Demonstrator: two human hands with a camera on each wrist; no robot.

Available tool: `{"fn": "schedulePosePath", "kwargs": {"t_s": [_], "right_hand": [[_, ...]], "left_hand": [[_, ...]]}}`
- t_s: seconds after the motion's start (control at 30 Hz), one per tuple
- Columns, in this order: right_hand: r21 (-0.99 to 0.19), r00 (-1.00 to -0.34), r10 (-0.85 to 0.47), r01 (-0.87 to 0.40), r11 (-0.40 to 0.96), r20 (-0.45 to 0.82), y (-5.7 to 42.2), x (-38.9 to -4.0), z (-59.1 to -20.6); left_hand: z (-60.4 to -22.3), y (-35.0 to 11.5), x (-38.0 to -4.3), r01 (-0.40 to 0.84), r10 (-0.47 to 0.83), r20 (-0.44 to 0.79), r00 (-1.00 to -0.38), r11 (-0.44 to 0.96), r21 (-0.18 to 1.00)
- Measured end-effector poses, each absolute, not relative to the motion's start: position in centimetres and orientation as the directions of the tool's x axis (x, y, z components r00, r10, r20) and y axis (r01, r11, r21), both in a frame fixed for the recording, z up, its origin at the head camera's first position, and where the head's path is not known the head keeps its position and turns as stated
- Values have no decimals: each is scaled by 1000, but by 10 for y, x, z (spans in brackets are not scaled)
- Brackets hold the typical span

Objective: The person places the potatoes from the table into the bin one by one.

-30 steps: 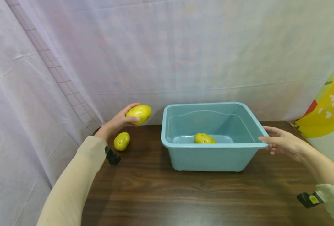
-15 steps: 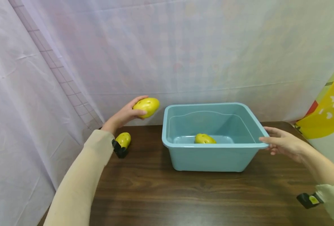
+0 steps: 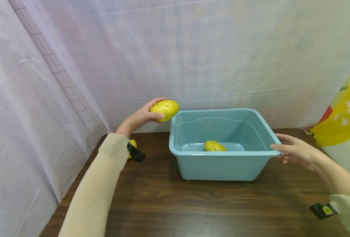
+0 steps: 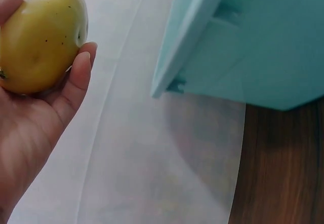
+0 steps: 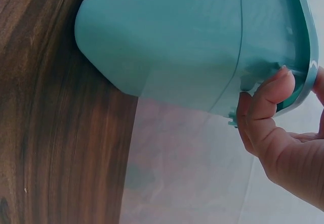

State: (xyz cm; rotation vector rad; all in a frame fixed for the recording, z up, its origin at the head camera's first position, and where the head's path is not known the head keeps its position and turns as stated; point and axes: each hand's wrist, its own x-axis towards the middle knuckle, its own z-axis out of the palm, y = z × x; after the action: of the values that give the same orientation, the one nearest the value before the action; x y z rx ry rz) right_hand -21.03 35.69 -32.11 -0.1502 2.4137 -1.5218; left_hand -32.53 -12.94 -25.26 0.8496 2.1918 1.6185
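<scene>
My left hand (image 3: 145, 117) grips a shiny yellow potato (image 3: 166, 110) with dimples, held up above the table beside the tub's back left corner. In the left wrist view, fingers and thumb wrap around the potato (image 4: 43, 36). A second potato (image 3: 213, 146) lies on the floor of the blue-green plastic tub (image 3: 216, 166). Mostly hidden behind the left wrist, a third potato (image 3: 132, 144) rests on the table. At the tub's right side, my right hand (image 3: 296, 149) pinches the rim, thumb on top and fingers curled beneath it, as the right wrist view shows.
The tub stands on a dark wooden table (image 3: 210, 204), close to its back edge. A pale curtain (image 3: 192, 59) hangs behind and along the left. At the right is a wall with a yellow printed shape (image 3: 340, 121).
My left hand has carried its potato rightward and slightly up, toward the tub. The left forearm now covers most of the potato on the table. The right hand stays on the rim.
</scene>
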Motion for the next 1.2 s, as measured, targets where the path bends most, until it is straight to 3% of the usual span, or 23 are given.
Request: {"fn": "schedulePosePath", "kwargs": {"t_s": [0.93, 1.2], "right_hand": [[-917, -958, -241, 47, 396, -153, 351, -211, -328], [-921, -960, -238, 47, 388, -149, 350, -210, -327]], "left_hand": [[-246, -73, -328, 266, 704, 155, -693, 50, 963], [-251, -54, -329, 235, 699, 148, -699, 30, 972]]}}
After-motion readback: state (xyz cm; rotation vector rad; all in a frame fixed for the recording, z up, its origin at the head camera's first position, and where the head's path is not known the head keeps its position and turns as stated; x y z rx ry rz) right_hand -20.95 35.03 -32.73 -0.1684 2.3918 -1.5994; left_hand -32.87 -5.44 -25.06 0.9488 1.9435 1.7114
